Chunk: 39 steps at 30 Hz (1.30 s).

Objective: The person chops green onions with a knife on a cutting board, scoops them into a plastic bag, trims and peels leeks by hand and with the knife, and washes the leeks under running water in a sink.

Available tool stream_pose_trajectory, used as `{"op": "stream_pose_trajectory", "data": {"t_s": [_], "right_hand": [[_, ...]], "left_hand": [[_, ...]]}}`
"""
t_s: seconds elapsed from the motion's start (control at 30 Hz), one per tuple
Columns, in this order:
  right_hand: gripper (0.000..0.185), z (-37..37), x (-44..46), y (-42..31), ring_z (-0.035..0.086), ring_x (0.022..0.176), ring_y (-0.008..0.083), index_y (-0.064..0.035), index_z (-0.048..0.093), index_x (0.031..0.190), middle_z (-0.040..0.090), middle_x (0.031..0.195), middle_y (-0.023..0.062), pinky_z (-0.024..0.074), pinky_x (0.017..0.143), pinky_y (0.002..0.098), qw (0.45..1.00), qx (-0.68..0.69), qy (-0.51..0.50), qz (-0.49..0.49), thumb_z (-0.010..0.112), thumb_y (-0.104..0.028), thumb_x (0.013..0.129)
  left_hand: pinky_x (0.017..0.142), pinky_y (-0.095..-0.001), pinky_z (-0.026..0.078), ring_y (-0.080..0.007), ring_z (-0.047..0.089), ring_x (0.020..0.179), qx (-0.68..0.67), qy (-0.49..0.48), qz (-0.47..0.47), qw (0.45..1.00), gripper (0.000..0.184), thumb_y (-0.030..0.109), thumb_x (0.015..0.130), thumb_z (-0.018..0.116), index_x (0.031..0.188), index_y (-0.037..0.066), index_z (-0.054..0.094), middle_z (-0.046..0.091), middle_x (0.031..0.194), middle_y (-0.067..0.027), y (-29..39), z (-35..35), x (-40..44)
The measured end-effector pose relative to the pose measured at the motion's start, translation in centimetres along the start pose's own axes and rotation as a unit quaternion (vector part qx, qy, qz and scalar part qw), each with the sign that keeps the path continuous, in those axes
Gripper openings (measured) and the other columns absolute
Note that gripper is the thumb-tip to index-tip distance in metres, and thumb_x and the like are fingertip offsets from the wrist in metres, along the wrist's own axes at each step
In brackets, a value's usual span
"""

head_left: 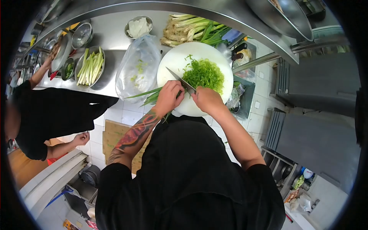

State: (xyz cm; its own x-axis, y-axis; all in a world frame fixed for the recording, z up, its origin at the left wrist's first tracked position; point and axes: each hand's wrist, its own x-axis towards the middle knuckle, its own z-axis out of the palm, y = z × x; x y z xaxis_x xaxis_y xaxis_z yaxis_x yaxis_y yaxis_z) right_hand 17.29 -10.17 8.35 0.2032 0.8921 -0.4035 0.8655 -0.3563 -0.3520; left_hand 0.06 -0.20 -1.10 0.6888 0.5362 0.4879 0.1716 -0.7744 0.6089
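Observation:
On a round white cutting board (170,57), my right hand (208,100) is closed around the handle of a kitchen knife (178,78). Its blade points up and to the left. My left hand (170,97), fingers curled, presses a bunch of green onion leaves (152,96) beside the blade; their long ends stick out to the left past the board's edge. A heap of chopped green onion (205,76) covers the board's right half, just beyond the knife. My hands hide most of the handle and the cut ends of the leaves.
Left of the board lies a clear plastic bag (138,63) with green bits. Behind are whole green onions (189,28) and a bowl of white pieces (138,27). A bowl (90,67) of cut stalks stands farther left, near a co-worker (57,111). Bins (245,99) stand at right.

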Motion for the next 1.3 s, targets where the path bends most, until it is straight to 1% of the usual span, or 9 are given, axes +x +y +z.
{"op": "stream_pose_trajectory", "data": {"t_s": [0.07, 0.17, 0.27, 0.43, 0.67, 0.73, 0.93, 0.97, 1.3], "right_hand": [[0.030, -0.9, -0.5, -0.1, 0.071, 0.087, 0.0452, 0.0002, 0.062, 0.108, 0.073, 0.087, 0.0238, 0.0543, 0.078, 0.0558, 1.000, 0.029, -0.005, -0.001, 0.060, -0.029, 0.103], [0.030, -1.3, -2.4, -0.5, 0.072, 0.092, 0.0434, 0.0019, 0.057, 0.116, 0.074, 0.093, 0.0231, 0.0547, 0.081, 0.0546, 0.999, 0.019, -0.034, -0.007, 0.059, -0.024, 0.102], [0.029, 0.3, -3.7, -0.8, 0.073, 0.091, 0.0430, 0.0033, 0.055, 0.115, 0.074, 0.092, 0.0246, 0.0552, 0.080, 0.0538, 0.999, 0.031, -0.016, -0.021, 0.058, -0.023, 0.102], [0.022, 0.2, -3.0, -1.7, 0.074, 0.091, 0.0426, 0.0061, 0.059, 0.110, 0.074, 0.093, 0.0282, 0.0567, 0.081, 0.0519, 0.998, 0.062, -0.002, -0.009, 0.054, -0.005, 0.091], [0.023, -1.9, -1.9, 1.6, 0.073, 0.091, 0.0431, 0.0027, 0.064, 0.105, 0.074, 0.093, 0.0256, 0.0556, 0.083, 0.0545, 0.997, 0.076, -0.008, 0.002, 0.059, -0.019, 0.097], [0.026, -2.9, -2.0, 2.9, 0.071, 0.090, 0.0436, 0.0010, 0.065, 0.103, 0.073, 0.092, 0.0240, 0.0547, 0.084, 0.0556, 0.996, 0.079, 0.013, 0.037, 0.060, -0.025, 0.100], [0.027, -2.4, -2.6, 3.5, 0.070, 0.090, 0.0451, 0.0018, 0.064, 0.103, 0.072, 0.090, 0.0252, 0.0544, 0.082, 0.0549, 0.996, 0.077, 0.038, 0.035, 0.062, -0.025, 0.100], [0.027, -2.0, -2.5, 3.4, 0.070, 0.090, 0.0453, 0.0021, 0.064, 0.103, 0.072, 0.089, 0.0255, 0.0543, 0.082, 0.0549, 0.995, 0.081, 0.039, 0.038, 0.062, -0.025, 0.100], [0.024, -2.9, -4.7, 2.7, 0.070, 0.080, 0.0450, 0.0013, 0.060, 0.098, 0.070, 0.078, 0.0246, 0.0542, 0.075, 0.0547, 0.993, 0.067, 0.098, -0.013, 0.064, -0.023, 0.100]], "left_hand": [[0.086, -0.0426, 0.051, -0.0324, 0.062, 0.099, 0.005, -0.009, 0.004, 1.000, 0.019, 0.005, 0.079, 0.078, 0.095, 0.005, 0.066, 0.064, 0.104, -0.0101, 0.2, -0.3, -0.1], [0.086, -0.0429, 0.049, -0.0323, 0.061, 0.098, 0.027, -0.012, 0.016, 0.999, 0.018, 0.006, 0.080, 0.078, 0.094, 0.006, 0.067, 0.063, 0.102, -0.0096, 0.3, -0.4, 0.2], [0.085, -0.0438, 0.049, -0.0333, 0.062, 0.098, 0.012, -0.026, 0.005, 1.000, 0.018, 0.007, 0.081, 0.080, 0.094, 0.006, 0.068, 0.065, 0.102, -0.0097, 0.1, -0.4, 0.1], [0.089, -0.0441, 0.049, -0.0357, 0.060, 0.101, 0.002, -0.040, 0.009, 0.999, 0.019, 0.008, 0.083, 0.078, 0.098, 0.005, 0.068, 0.065, 0.106, -0.0120, 0.6, -0.8, 0.5], [0.094, -0.0443, 0.048, -0.0367, 0.058, 0.108, 0.032, -0.098, 0.007, 0.995, 0.028, 0.009, 0.083, 0.078, 0.109, 0.006, 0.067, 0.061, 0.115, -0.0126, 1.7, -2.5, 1.3], [0.096, -0.0453, 0.049, -0.0372, 0.058, 0.109, -0.001, -0.133, -0.015, 0.991, 0.032, 0.007, 0.082, 0.078, 0.112, 0.005, 0.066, 0.060, 0.119, -0.0136, 1.5, -2.6, 0.8], [0.095, -0.0446, 0.051, -0.0371, 0.057, 0.113, 0.015, -0.076, -0.008, 0.997, 0.032, -0.004, 0.079, 0.074, 0.108, 0.005, 0.064, 0.058, 0.117, -0.0139, 0.3, -0.5, 2.0], [0.094, -0.0430, 0.052, -0.0368, 0.058, 0.111, -0.005, -0.064, -0.040, 0.997, 0.030, -0.006, 0.077, 0.073, 0.104, 0.004, 0.063, 0.058, 0.116, -0.0135, 0.5, 0.3, 2.5], [0.095, -0.0433, 0.049, -0.0353, 0.059, 0.109, 0.013, -0.068, 0.019, 0.997, 0.025, 0.001, 0.080, 0.078, 0.102, 0.004, 0.065, 0.063, 0.111, -0.0127, 0.6, 0.6, 2.4]]}}
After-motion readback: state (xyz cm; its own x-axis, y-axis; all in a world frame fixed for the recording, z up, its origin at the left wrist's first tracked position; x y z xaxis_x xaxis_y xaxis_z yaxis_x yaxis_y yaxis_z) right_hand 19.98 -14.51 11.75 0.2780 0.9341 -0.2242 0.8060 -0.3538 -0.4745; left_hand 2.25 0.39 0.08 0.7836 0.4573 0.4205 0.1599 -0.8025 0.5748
